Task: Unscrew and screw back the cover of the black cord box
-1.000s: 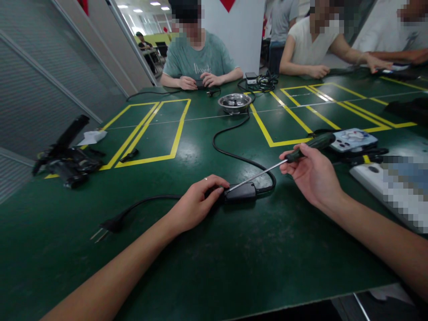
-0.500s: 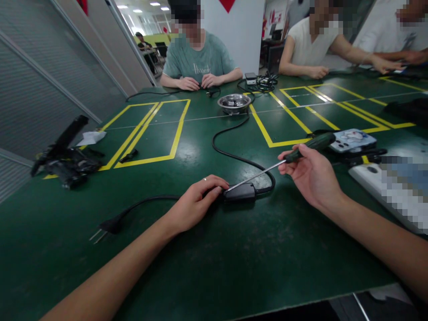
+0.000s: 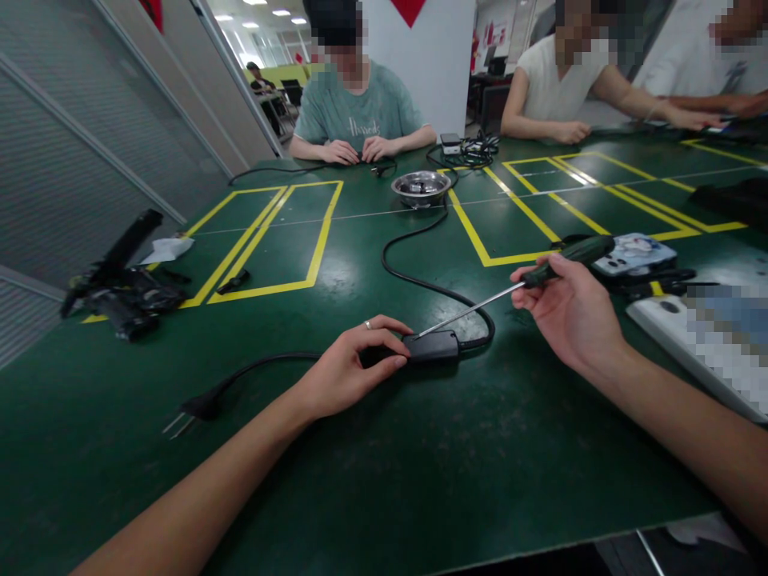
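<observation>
The left hand (image 3: pixel 351 364) lies low over the bench (image 3: pixel 360 480), its fingers closed about the left end of a small black box (image 3: pixel 433 346); the thumb sits on the near side, and a ring shows on one finger. The box rests flat on the bench, between the two hands. The right hand (image 3: pixel 576 320) is raised to the right of the box, palm turned partly upward, with thumb and fingers clamped on the dark handle of a screwdriver (image 3: pixel 498 296). The shaft slants down to the left, and its tip meets the top of the box just beside the left fingertips; whether it sits in a screw is too small to tell.

From the box's right end a black cord (image 3: pixel 420 278) loops back and winds to the far side, toward a metal bowl (image 3: pixel 403 196) with small dark pieces inside. On the left, a two-pronged plug (image 3: pixel 202 404) lies at the end of another stretch of cord. A phone in a patterned case (image 3: pixel 639 254) lies to the right, beyond the screwdriver's handle. Farther left is a heap of black items (image 3: pixel 132 296).
</observation>
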`<act>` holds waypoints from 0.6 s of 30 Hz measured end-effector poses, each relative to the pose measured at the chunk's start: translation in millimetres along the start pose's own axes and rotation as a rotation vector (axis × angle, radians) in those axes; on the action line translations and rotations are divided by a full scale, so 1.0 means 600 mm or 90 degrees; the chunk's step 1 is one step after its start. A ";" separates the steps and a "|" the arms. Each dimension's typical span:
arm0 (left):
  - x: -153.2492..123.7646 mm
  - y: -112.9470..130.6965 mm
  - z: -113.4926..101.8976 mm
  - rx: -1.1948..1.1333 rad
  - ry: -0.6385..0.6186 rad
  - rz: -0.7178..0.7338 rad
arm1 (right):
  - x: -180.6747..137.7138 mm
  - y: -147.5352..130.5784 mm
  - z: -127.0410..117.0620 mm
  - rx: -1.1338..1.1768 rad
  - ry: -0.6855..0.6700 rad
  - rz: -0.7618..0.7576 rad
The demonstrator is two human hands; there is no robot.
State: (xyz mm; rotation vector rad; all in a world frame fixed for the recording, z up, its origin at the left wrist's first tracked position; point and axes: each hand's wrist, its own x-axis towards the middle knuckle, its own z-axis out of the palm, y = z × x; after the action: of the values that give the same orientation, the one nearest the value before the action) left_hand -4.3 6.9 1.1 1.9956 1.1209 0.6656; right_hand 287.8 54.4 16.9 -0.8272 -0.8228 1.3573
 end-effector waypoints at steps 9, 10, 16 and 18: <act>0.002 -0.001 0.002 -0.012 0.016 -0.023 | -0.003 0.000 0.004 0.017 0.002 -0.008; 0.001 0.000 0.002 -0.012 0.013 -0.022 | -0.003 -0.001 0.004 0.015 0.003 -0.008; -0.002 0.003 -0.005 -0.017 0.000 -0.014 | -0.001 -0.001 0.003 0.021 0.003 -0.006; -0.001 0.004 -0.005 -0.021 -0.001 -0.018 | 0.000 -0.001 0.001 0.019 0.002 -0.006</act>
State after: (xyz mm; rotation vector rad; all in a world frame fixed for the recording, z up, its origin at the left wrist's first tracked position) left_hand -5.6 6.9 4.9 1.9484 1.1286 0.6646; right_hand 287.4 54.1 17.7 -0.8010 -0.8021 1.3562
